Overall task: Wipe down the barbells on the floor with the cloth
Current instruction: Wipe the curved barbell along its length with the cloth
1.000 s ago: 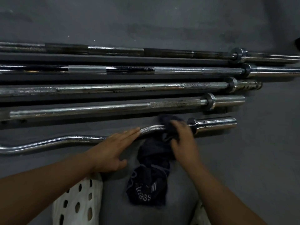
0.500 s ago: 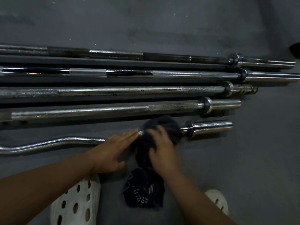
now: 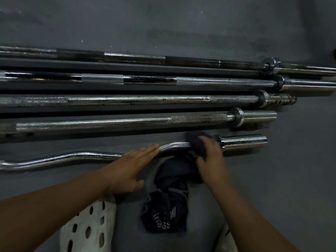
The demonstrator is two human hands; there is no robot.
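Grey flooring [image 3: 181,24] carries five steel bars laid roughly parallel, running left to right across the head view. Nearest the person lies the EZ curl bar [image 3: 87,154], its chromed shaft wavy at left and knurled where it rises toward its right sleeve [image 3: 243,141]. The left hand [image 3: 131,166] lies flat on the shaft, fingers straight and together, grasping nothing; its fingertips [image 3: 151,150] reach the start of the knurled section. The right hand [image 3: 211,157] is curled over a bunched part of the dark cloth [image 3: 169,206], pressing it against the shaft just beside the sleeve's collar [image 3: 217,140]. The upper fold of the cloth shows blurred beyond the knuckles. The rest trails down from the bar onto the floor between the two forearms, ending in a crumpled heap with pale lettering and three short stripes.

Beyond the curl bar lie four straight barbells, well apart from both hands. The first straight barbell [image 3: 127,123] shows a dull, speckled knurled patch near its collar. The second straight barbell [image 3: 145,100] is spotted with dark flecks, and its sleeve looks pitted. The third straight barbell [image 3: 200,81] alternates glossy dark and knurled bands. The fourth straight barbell [image 3: 134,58], farthest away, has dark and bright bands too.

A white perforated clog [image 3: 87,230] shows under the left forearm; the edge of a second pale shoe [image 3: 227,239] appears beside the right forearm.
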